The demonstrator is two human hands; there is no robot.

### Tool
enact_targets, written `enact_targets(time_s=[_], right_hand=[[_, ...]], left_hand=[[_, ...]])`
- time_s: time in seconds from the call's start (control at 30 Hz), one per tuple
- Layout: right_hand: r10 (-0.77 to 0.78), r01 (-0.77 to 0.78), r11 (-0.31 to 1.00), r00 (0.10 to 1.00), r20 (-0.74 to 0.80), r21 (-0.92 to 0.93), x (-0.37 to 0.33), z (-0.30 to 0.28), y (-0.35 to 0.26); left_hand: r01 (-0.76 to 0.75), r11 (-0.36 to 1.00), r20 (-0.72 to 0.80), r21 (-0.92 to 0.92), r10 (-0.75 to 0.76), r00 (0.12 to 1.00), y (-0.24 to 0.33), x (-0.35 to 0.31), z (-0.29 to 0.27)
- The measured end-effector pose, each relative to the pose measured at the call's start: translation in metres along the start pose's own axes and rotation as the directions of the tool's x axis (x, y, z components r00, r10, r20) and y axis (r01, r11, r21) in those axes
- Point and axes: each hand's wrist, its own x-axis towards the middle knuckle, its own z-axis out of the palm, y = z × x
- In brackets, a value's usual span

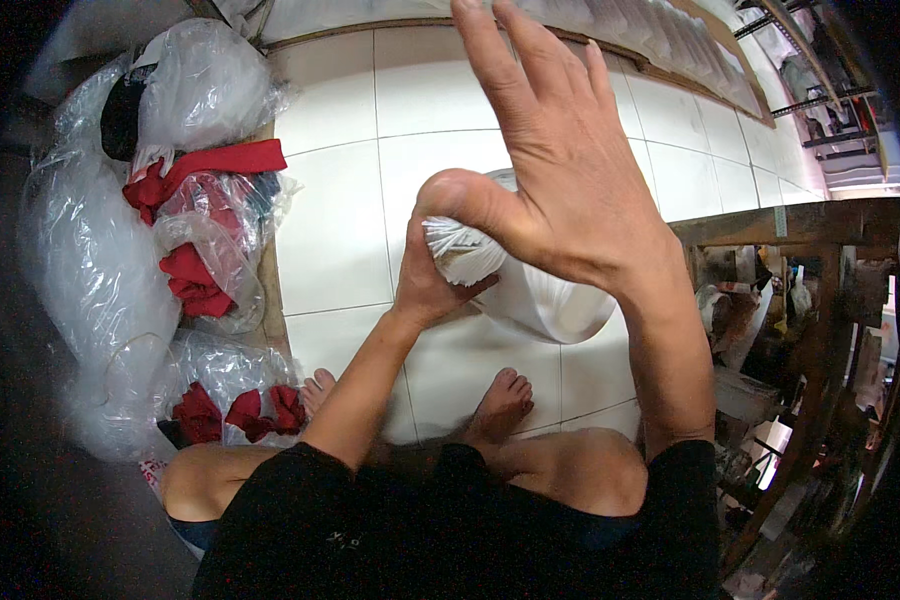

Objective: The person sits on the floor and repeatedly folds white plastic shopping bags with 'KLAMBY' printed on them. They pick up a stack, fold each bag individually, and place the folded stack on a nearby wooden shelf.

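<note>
Clear plastic bags [95,270] and red cloth [215,160] lie leftmost; the left hand [425,270] is curled round the layered end of a white bundle [462,254] over the tiled floor [330,220]; the right hand [570,165] is splayed wide above it, whether touching I cannot tell

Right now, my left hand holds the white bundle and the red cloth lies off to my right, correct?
Not quite: the head view shows the red cloth lying off to your left, not your right. Your left hand does hold the white bundle.
</note>
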Motion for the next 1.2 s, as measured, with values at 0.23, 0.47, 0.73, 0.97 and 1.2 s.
enact_targets(time_s=[0.23, 0.47, 0.73, 0.97, 1.2], right_hand=[[0.051, -0.052, 0.999, 0.994, 0.092, 0.007, -0.004, -0.012, 0.016], [0.361, -0.272, 0.918, 0.874, 0.325, -0.288, -0.067, 0.016, 0.034], [0.293, -0.200, 0.943, 0.877, 0.381, -0.264, -0.092, -0.049, 0.003], [0.668, -0.604, 0.673, 0.744, 0.001, 0.427, -0.160, -0.057, 0.041], [0.698, -0.808, 0.390, 0.572, 0.431, 0.441, -0.342, 0.121, -0.013]], left_hand=[[-0.259, 0.964, -0.126, 0.055, 0.264, 0.956, -0.009, 0.002, 0.004], [-0.283, 0.957, -0.168, -0.065, 0.269, 0.948, 0.008, 0.013, 0.008], [-0.343, 0.898, -0.119, 0.275, 0.386, 0.915, 0.002, 0.020, -0.005], [-0.369, 0.910, -0.190, 0.188, 0.402, 0.896, 0.032, 0.020, -0.005], [-0.418, 0.877, -0.207, 0.236, 0.465, 0.860, 0.033, 0.024, 0.016]])
